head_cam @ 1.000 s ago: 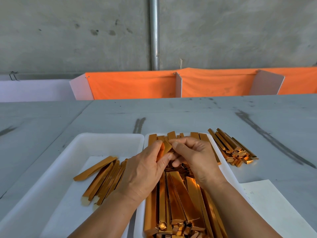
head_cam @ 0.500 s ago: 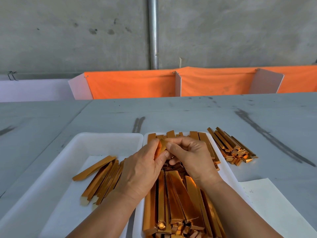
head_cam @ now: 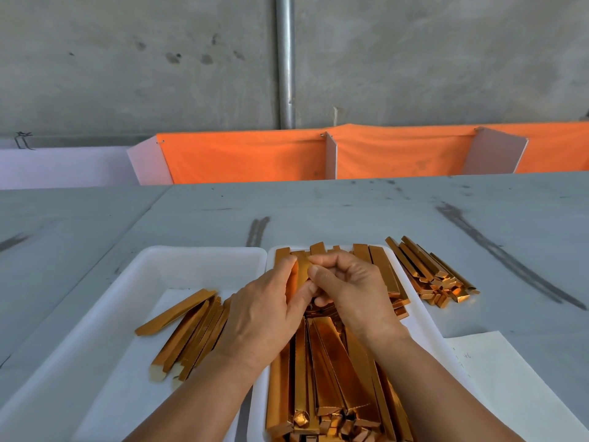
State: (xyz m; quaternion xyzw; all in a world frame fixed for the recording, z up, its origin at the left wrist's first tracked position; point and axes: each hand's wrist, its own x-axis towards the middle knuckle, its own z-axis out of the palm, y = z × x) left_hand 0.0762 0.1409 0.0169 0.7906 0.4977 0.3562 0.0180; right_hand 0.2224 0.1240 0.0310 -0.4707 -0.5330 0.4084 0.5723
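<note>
Gold foil-faced strip (head_cam: 301, 271) pinched between both hands, standing nearly on edge just above the far end of the right tray (head_cam: 419, 317). Clamped near its far tip by thumb and forefinger of the right hand (head_cam: 350, 288), fingertips (head_cam: 314, 261) pressed together on the foil, other fingers curled into the palm. Gripped along its left flank by the left hand (head_cam: 266, 314), forefinger stretched up the edge, thumb pushing against the near side. Beneath and around both wrists, loose stock (head_cam: 322, 362) of like strips filling the white right tray lengthwise, folded end tabs crowded at the near rim, several far ends poking over the far rim. Just beside it, white left tray (head_cam: 204, 252) holding a smaller fan (head_cam: 188, 333) of strips laid flat on its floor, partly hidden under the left forearm. To the right of both trays, third heap (head_cam: 427, 275) resting straight on the grey table (head_cam: 350, 212), close to the right tray's outer wall. Near right corner: white paper sheet (head_cam: 497, 378) with faint handwriting, too small to read. Beyond the table's far edge, orange cloth (head_cam: 248, 157) stretched between white boards (head_cam: 331, 157); behind, concrete wall (head_cam: 127, 59) and upright metal pipe (head_cam: 284, 59).
</note>
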